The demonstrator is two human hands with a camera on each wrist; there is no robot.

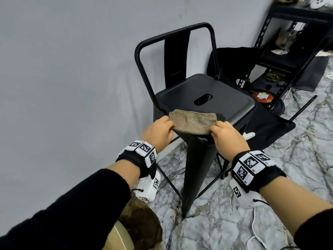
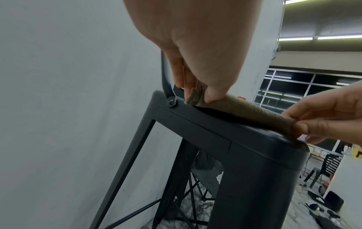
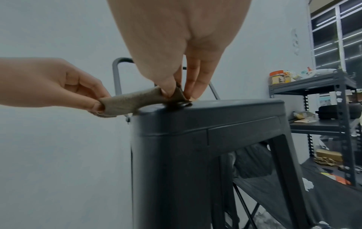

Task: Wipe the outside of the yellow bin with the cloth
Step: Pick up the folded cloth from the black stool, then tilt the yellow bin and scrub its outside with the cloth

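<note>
A folded brown cloth (image 1: 192, 121) lies over the near edge of a black metal chair's seat (image 1: 225, 103). My left hand (image 1: 170, 127) pinches the cloth's left near corner and my right hand (image 1: 213, 129) pinches its right near corner. The left wrist view shows thumb and fingers of the left hand (image 2: 197, 94) nipping the cloth's (image 2: 245, 111) folded end. In the right wrist view the right hand (image 3: 176, 93) pinches the cloth (image 3: 133, 99) just above the seat corner. A pale yellow object (image 1: 117, 235), possibly the bin, shows low under my left forearm, mostly hidden.
The chair stands against a grey wall on a marble-patterned floor (image 1: 234, 222). A black shelf rack (image 1: 288, 51) with clutter stands at the right, with black fabric (image 1: 270, 127) and a red-lidded item (image 1: 262, 97) beside the chair. Something brown (image 1: 142, 222) sits by the yellow object.
</note>
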